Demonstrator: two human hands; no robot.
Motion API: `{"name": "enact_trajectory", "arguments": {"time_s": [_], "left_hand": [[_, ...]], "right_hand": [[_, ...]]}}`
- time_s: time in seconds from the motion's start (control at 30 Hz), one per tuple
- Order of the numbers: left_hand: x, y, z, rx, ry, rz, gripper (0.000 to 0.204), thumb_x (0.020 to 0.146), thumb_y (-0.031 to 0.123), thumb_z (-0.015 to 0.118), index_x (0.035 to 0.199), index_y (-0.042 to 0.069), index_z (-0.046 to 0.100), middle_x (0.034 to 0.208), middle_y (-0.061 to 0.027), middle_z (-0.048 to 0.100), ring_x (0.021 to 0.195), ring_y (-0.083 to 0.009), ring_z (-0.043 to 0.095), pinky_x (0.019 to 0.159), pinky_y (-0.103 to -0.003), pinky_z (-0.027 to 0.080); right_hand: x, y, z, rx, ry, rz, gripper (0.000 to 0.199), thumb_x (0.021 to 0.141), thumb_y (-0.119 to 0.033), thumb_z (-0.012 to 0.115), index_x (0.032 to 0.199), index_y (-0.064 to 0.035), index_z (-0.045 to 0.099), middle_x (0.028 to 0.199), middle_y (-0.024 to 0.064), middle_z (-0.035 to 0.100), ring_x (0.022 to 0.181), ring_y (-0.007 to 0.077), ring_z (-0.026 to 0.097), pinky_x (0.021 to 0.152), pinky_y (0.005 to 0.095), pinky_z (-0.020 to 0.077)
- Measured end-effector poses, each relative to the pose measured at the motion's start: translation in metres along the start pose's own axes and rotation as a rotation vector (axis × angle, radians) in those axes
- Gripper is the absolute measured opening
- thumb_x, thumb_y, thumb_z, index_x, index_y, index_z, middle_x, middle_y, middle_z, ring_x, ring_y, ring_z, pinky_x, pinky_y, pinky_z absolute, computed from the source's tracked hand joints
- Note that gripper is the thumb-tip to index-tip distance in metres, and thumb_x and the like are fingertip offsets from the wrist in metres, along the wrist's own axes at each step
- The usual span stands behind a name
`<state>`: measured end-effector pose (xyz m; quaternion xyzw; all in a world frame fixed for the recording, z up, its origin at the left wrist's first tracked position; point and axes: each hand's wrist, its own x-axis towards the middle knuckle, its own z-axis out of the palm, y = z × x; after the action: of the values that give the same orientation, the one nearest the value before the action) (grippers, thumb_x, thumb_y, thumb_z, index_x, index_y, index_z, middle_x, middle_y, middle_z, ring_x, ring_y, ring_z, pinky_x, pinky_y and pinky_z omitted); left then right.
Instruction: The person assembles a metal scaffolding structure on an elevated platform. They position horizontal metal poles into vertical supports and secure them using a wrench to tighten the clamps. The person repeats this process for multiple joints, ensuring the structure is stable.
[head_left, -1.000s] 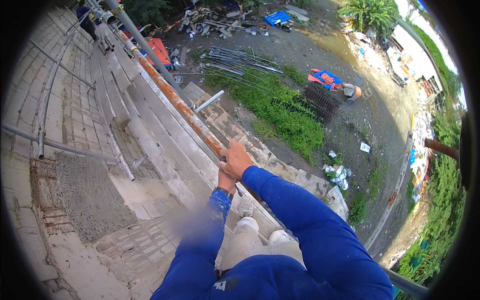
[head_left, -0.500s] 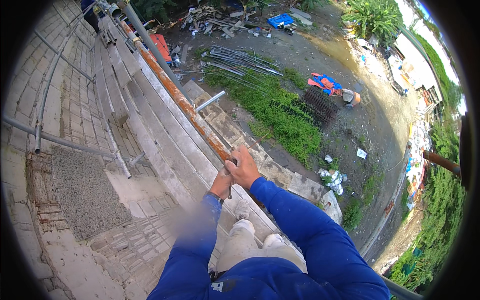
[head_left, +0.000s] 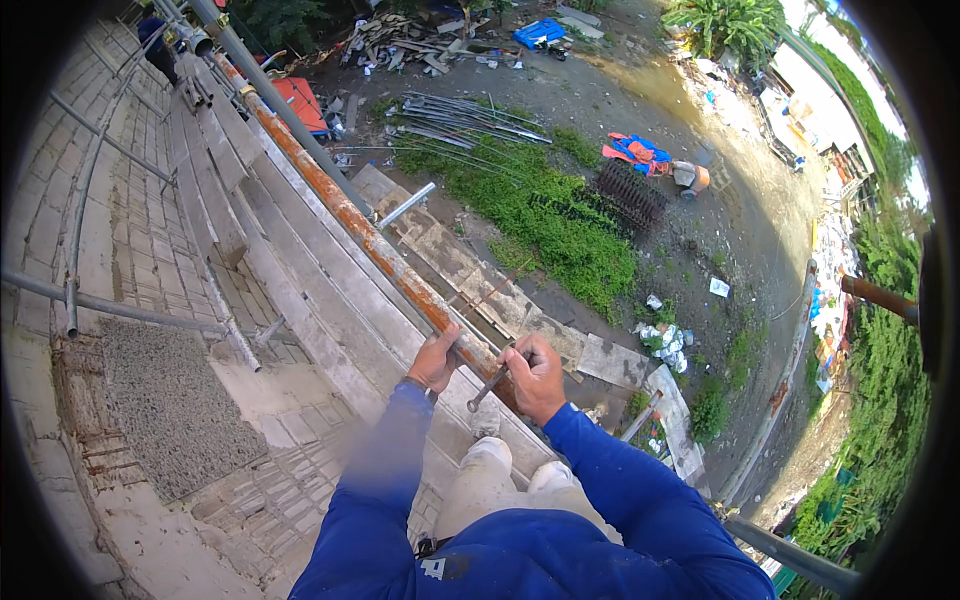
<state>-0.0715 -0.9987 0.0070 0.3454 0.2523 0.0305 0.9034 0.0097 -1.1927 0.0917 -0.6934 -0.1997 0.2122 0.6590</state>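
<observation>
I look down from high up on a scaffold beside a brick wall. My left hand grips the long rusty orange scaffold pipe that runs diagonally away up to the left. My right hand is closed around a thin grey metal rod-like tool, held against the same pipe just right of my left hand. Both blue sleeves come in from the bottom edge. My light trouser knees show below the hands.
Grey scaffold tubes cross the brick wall at left, with a rough rendered patch. Far below lie a grass patch, a bundle of steel bars, a dark mesh and scattered debris. Another pipe runs at lower right.
My right hand has moved down along the rusty pipe and now holds the thin metal tool in view. My left hand has come out from behind it to grip the pipe alongside.
</observation>
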Motion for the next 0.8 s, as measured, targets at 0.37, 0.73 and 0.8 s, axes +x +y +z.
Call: {"name": "enact_trajectory", "arguments": {"time_s": [0.37, 0.73, 0.8], "left_hand": [[0.000, -0.001, 0.004, -0.029, 0.124, -0.063, 0.031, 0.091, 0.032, 0.072, 0.112, 0.013, 0.059, 0.120, -0.0128, 0.064, 0.114, -0.0326, 0.063, 0.104, -0.050, 0.050], [0.023, 0.008, 0.006, -0.080, 0.156, -0.070, 0.044, 0.088, 0.028, 0.072, 0.119, 0.003, 0.052, 0.126, -0.0149, 0.057, 0.116, -0.0317, 0.058, 0.113, -0.051, 0.043], [0.024, 0.004, 0.021, -0.139, 0.192, -0.090, 0.039, 0.089, 0.028, 0.071, 0.112, 0.003, 0.052, 0.110, -0.0109, 0.058, 0.105, -0.0279, 0.059, 0.105, -0.046, 0.048]], "right_hand": [[-0.196, -0.083, -0.168, 0.453, 0.479, 0.313, 0.023, 0.096, -0.001, 0.061, 0.106, -0.0081, 0.041, 0.093, 0.0141, 0.069, 0.064, 0.0104, 0.062, 0.054, 0.0244, 0.0479], [-0.384, -0.091, -0.186, 0.716, 0.476, 0.546, 0.029, 0.095, 0.001, 0.059, 0.124, 0.0044, 0.058, 0.095, 0.0113, 0.065, 0.062, 0.0129, 0.060, 0.053, 0.0270, 0.0448], [-0.399, -0.096, -0.195, 0.662, 0.362, 0.568, 0.031, 0.096, 0.000, 0.059, 0.127, 0.0053, 0.060, 0.089, 0.0087, 0.064, 0.062, 0.0124, 0.059, 0.054, 0.0275, 0.0429]]}}
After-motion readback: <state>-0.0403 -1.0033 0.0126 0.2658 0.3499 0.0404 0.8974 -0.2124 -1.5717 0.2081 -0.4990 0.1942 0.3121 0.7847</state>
